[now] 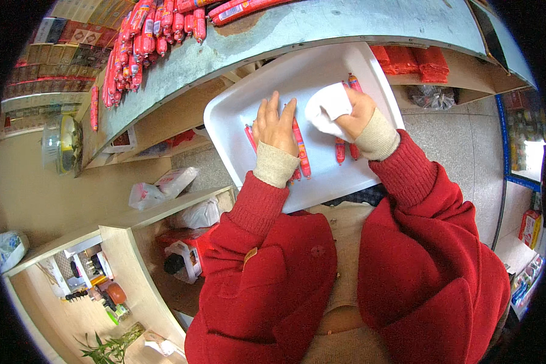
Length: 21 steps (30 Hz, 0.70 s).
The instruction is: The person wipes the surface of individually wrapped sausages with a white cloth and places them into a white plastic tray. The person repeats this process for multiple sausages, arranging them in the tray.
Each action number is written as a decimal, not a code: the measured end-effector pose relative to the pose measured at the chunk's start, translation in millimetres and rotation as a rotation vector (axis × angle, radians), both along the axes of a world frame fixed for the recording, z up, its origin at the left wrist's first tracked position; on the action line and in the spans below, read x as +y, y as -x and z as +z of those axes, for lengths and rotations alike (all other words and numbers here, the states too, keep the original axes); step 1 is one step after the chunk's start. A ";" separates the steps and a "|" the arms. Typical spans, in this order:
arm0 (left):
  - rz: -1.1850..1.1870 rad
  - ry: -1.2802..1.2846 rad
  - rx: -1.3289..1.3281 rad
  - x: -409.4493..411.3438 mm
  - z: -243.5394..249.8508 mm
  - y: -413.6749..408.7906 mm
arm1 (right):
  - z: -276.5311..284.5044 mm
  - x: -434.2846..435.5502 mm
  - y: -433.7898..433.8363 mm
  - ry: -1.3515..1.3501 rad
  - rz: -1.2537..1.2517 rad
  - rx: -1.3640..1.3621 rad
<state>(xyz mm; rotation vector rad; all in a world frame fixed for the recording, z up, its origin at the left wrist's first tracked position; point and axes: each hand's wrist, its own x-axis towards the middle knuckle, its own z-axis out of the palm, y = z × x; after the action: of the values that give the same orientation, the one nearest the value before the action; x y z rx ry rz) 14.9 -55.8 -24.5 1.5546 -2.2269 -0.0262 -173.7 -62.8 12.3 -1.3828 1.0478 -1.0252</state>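
A white plastic tub [321,184] lies in front of me, with several red-wrapped sausages inside. Over the sausages on its left side [303,157], my left hand [275,125] is palm down with fingers apart; it covers part of them, and whether it presses on them is hard to tell. My right hand [361,113] grips a bunched white cloth [326,109] above the tub's right half. Beneath that hand and cloth, more red sausages [340,152] show only their ends.
A metal-topped counter [273,50] curves across beyond the tub, bearing a heap of similar sausages [139,50]. Red packets [412,61] sit on a shelf under it. To my left stands a wooden shelf unit [132,245] with bags and small items; a plastic bag [164,187] lies nearby.
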 end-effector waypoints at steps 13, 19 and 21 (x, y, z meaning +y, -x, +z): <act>-0.378 -0.469 -0.076 28.8 -6.8 24.2 | 5.5 0.8 0.5 -0.117 -0.151 -0.213; -0.145 -0.460 0.577 9.3 -11.7 13.3 | 6.8 -0.7 -0.4 -0.012 -0.335 -0.225; -0.043 -0.593 0.811 7.4 -9.3 12.0 | 7.7 -0.7 2.1 -0.010 -0.277 -0.197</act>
<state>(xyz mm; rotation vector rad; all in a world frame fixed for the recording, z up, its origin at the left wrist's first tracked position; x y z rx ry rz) 2.9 -48.4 -33.8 1.3820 -1.6394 -1.1927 -175.8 -63.5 20.1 -1.1212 1.1139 -1.3281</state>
